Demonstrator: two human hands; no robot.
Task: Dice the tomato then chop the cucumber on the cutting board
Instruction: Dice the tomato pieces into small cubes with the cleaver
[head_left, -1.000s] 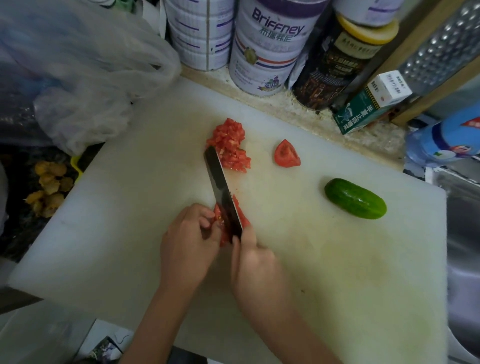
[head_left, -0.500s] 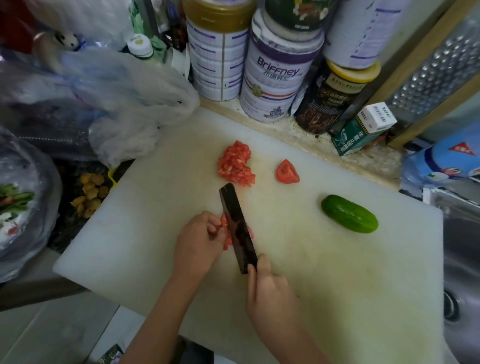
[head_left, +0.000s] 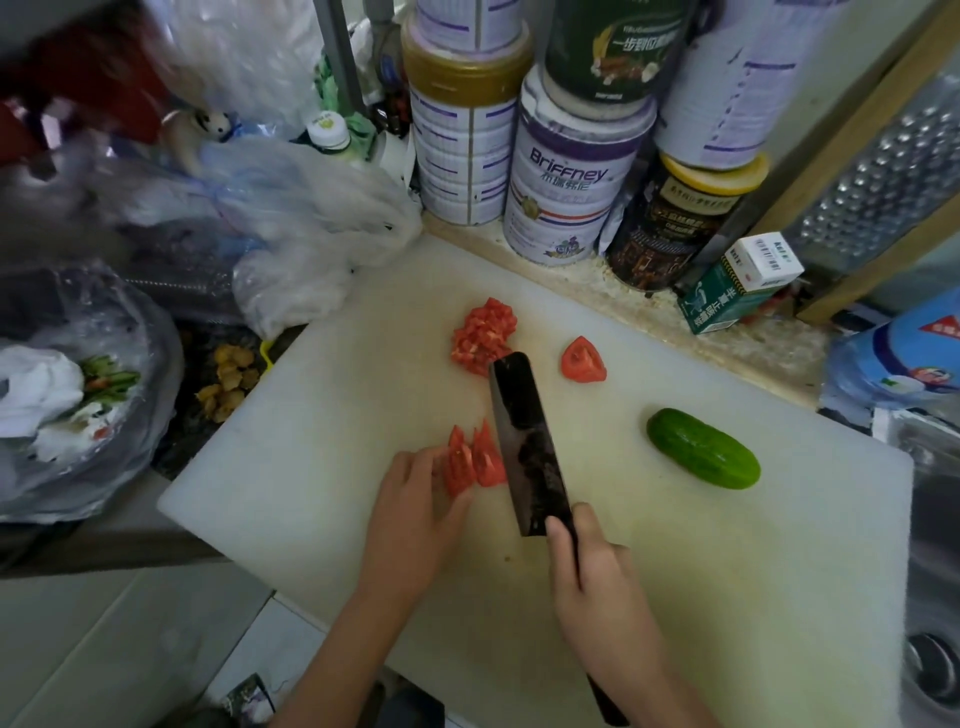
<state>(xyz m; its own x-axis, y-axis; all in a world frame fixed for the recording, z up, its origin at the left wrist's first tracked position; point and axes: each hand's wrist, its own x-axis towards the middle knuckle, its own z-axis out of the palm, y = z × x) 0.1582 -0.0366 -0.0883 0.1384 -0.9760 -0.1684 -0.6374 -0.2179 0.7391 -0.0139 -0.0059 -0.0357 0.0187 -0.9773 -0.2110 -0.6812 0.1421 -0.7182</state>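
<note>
Tomato dicing unfinished: left hand (head_left: 415, 499) fingers straight, touching tomato slices (head_left: 470, 460) mid cutting board (head_left: 311, 441); right hand (head_left: 597, 577) fingers grip knife (head_left: 530, 447). Next: crosscut slices, then wedge (head_left: 583, 361); cucumber (head_left: 701, 448) whole.

- The knife (head_left: 530, 447) handle is mostly hidden inside the right grip (head_left: 597, 582).
- The blade tip covers the near edge of the diced tomato pile (head_left: 480, 332).
- The top edge cuts off the stacked tins (head_left: 566, 171).
- The upper-left clutter (head_left: 78, 104) is too blurred to tell.

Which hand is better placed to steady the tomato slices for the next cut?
The left hand: its fingers touch the tomato slices, while the right hand grips the knife.
</note>
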